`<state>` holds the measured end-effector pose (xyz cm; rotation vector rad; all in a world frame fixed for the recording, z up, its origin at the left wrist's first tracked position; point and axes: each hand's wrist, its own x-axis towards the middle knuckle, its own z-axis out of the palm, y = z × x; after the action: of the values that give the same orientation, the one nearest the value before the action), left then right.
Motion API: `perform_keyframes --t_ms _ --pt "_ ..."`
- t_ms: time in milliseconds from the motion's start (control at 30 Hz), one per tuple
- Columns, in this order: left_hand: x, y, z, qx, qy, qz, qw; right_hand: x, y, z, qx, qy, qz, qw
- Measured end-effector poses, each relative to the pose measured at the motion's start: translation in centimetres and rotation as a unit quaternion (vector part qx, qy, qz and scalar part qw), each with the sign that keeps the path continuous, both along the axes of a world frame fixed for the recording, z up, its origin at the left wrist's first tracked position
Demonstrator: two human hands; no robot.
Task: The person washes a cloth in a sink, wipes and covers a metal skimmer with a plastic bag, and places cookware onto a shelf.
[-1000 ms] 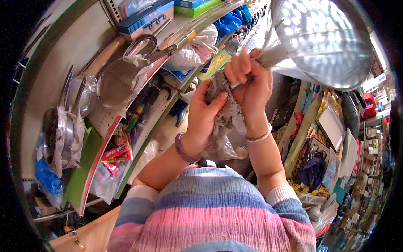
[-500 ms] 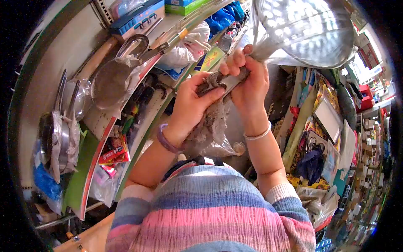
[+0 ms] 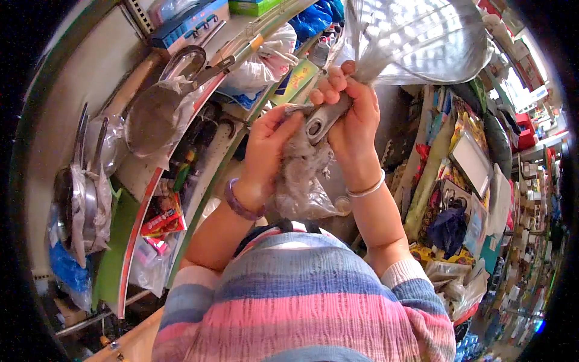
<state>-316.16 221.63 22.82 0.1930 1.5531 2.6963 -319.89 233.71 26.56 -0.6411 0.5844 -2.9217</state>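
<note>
My right hand (image 3: 356, 114) is closed round the metal handle (image 3: 324, 120) of a large round strainer-like utensil (image 3: 428, 45), which is wrapped in clear plastic and extends to the upper right. The handle's end, with an oval hole, shows below my fingers. My left hand (image 3: 271, 151) grips a crumpled grey cloth (image 3: 298, 163) beside the handle end. The cloth hangs between my wrists, and a clear plastic bag (image 3: 316, 202) hangs below it.
At the left, shelves (image 3: 142, 241) hold a wrapped pan (image 3: 160, 114), more wrapped pans (image 3: 90, 205), a blue box (image 3: 190, 24) and a red packet (image 3: 163, 217). Bags and a dark blue bundle (image 3: 447, 230) are stacked at the right.
The cloth has come away from the handle's end, baring the oval hole. My left hand has moved left and down with the cloth. The utensil has shifted left and up in view.
</note>
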Motion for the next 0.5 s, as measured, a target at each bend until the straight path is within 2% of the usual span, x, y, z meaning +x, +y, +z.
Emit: perform_keyframes --t_ms 67,100,133,267,433,500 --pt "-0.6 -0.5 -2.6 0.072 -0.017 -0.05 0.996 -0.4 0.4 0.3 -0.053 0.003 0.043 0.998" --pt "-0.8 -0.8 -3.1 0.016 -0.016 -0.033 0.999 -0.7 0.6 0.4 -0.08 0.006 0.064 0.995" --pt "-0.7 -0.8 -3.4 0.048 -0.031 -0.04 0.998 -1.0 0.9 0.4 -0.099 -0.001 0.081 0.992" --pt "0.6 -0.5 -1.1 0.135 -0.065 -0.045 0.988 -1.4 1.6 0.1 -0.136 -0.003 0.128 0.982" --pt "2.3 -0.1 2.2 0.086 -0.043 0.006 0.995 -0.8 1.2 0.3 -0.083 0.005 0.069 0.994" --pt "2.3 0.1 1.9 0.015 -0.023 0.028 0.999 -0.6 1.1 0.6 -0.095 -0.014 0.055 0.994"
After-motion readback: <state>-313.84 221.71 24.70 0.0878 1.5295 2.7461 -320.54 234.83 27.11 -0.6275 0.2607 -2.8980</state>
